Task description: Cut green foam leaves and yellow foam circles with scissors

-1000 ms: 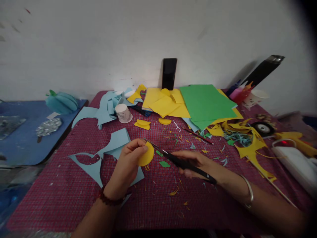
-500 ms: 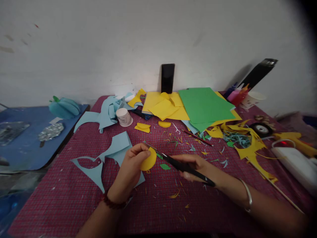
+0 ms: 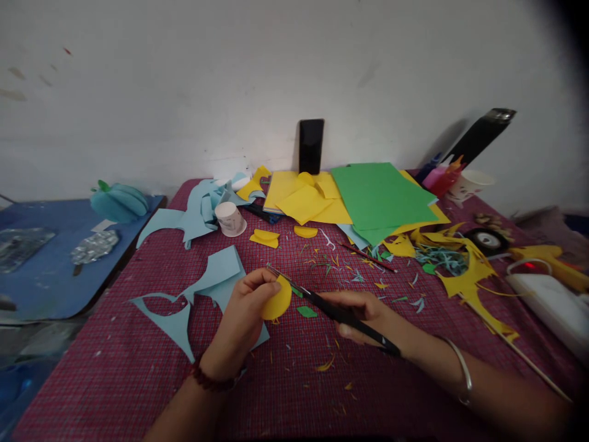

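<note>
Between its thumb and fingers, my left hand (image 3: 245, 313) pinches a rounded piece of yellow paper (image 3: 278, 301). My right hand (image 3: 363, 316) is closed around the black handles of a pair of scissors (image 3: 338, 311). The blades point up and left along the upper edge of the yellow piece, near my left fingertips. Whether the blades are closed on the paper I cannot make out. Just below the scissors a small green paper leaf (image 3: 307, 312) lies on the checked cloth. Cut pale blue paper (image 3: 221, 273) lies beside and partly behind my left hand.
Yellow and green sheets (image 3: 381, 196) are stacked at the back, with a phone (image 3: 311, 146) upright against the wall. A paper cup (image 3: 230, 219) stands left of them. Yellow offcuts (image 3: 476, 270), a wheel (image 3: 486, 239) and a yellow glue gun (image 3: 552, 264) lie on the right.
Both hands keep nearly the same place and grip. The scissors' handle end and my right hand have dipped slightly; the yellow piece is still in my left hand.
</note>
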`<action>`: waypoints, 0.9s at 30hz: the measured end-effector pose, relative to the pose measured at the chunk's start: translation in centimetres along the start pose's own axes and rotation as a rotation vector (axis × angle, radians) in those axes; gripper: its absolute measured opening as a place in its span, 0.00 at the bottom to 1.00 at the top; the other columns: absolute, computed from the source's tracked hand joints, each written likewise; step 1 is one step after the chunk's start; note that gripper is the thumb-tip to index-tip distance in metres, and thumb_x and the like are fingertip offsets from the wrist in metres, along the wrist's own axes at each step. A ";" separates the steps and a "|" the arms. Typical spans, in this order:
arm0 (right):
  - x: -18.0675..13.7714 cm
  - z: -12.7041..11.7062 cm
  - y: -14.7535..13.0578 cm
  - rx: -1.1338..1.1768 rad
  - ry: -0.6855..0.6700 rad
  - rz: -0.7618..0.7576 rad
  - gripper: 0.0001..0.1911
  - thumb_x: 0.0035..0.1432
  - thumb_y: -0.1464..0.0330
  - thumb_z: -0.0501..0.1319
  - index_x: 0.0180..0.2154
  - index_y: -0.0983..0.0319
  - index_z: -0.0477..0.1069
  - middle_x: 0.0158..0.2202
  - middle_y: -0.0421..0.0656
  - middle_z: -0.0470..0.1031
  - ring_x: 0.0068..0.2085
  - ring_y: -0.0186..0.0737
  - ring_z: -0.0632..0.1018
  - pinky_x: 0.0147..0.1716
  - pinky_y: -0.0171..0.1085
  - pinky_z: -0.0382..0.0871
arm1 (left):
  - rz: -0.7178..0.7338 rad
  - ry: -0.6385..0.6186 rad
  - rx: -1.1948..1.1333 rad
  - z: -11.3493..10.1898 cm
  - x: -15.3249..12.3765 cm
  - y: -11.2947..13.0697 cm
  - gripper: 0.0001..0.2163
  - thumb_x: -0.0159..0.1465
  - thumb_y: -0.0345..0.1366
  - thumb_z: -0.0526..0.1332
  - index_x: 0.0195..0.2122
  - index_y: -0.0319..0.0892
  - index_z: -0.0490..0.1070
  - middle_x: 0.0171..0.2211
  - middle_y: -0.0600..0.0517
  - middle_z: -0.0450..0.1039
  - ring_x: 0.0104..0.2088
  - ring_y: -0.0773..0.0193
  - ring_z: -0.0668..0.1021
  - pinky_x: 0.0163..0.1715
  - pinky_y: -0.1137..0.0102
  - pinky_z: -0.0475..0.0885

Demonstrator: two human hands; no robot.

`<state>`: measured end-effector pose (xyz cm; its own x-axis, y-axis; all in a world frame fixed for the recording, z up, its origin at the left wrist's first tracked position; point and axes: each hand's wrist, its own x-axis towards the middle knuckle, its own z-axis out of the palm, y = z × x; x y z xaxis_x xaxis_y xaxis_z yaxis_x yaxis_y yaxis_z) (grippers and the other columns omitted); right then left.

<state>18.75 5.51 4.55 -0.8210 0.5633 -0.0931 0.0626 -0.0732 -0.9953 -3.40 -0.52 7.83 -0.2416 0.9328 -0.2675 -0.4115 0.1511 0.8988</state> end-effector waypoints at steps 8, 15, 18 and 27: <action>-0.2 0.2 -1.1 -0.102 0.032 -0.033 0.24 0.53 0.63 0.65 0.53 0.56 0.72 0.40 0.42 0.77 0.36 0.38 0.75 0.34 0.36 0.70 | -0.019 -0.013 -0.002 0.0 -0.1 0.2 0.05 0.49 0.31 0.65 0.20 0.40 0.69 0.18 0.57 0.67 0.17 0.72 0.68 0.16 0.78 0.63; 0.0 -1.9 -1.8 -0.463 0.105 -0.066 0.26 0.56 0.67 0.62 0.58 0.53 0.66 0.52 0.43 0.75 0.49 0.44 0.76 0.47 0.45 0.72 | 0.025 -0.035 -0.001 0.1 -0.1 0.0 0.04 0.50 0.31 0.67 0.22 0.40 0.72 0.23 0.55 0.71 0.21 0.71 0.71 0.20 0.77 0.65; -0.1 -4.0 -1.5 -0.993 0.273 -0.131 0.29 0.56 0.71 0.59 0.59 0.53 0.64 0.54 0.47 0.72 0.51 0.49 0.75 0.49 0.51 0.70 | 0.153 -0.127 0.065 0.0 -0.1 -0.2 0.02 0.55 0.31 0.66 0.25 0.42 0.76 0.29 0.53 0.74 0.28 0.68 0.74 0.29 0.75 0.69; -0.4 -6.5 -1.6 -1.367 0.133 -0.155 0.25 0.57 0.76 0.56 0.56 0.57 0.66 0.44 0.48 0.73 0.44 0.47 0.75 0.44 0.46 0.71 | 0.248 -0.200 0.160 -0.2 0.0 -0.7 0.05 0.58 0.31 0.64 0.25 0.44 0.77 0.40 0.51 0.69 0.39 0.64 0.72 0.38 0.73 0.67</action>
<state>22.62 10.73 5.99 -0.8155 0.5708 0.0953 0.5416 0.8108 -0.2219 -3.26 -0.67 7.17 -0.1334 0.9908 0.0244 -0.2155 -0.0531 0.9751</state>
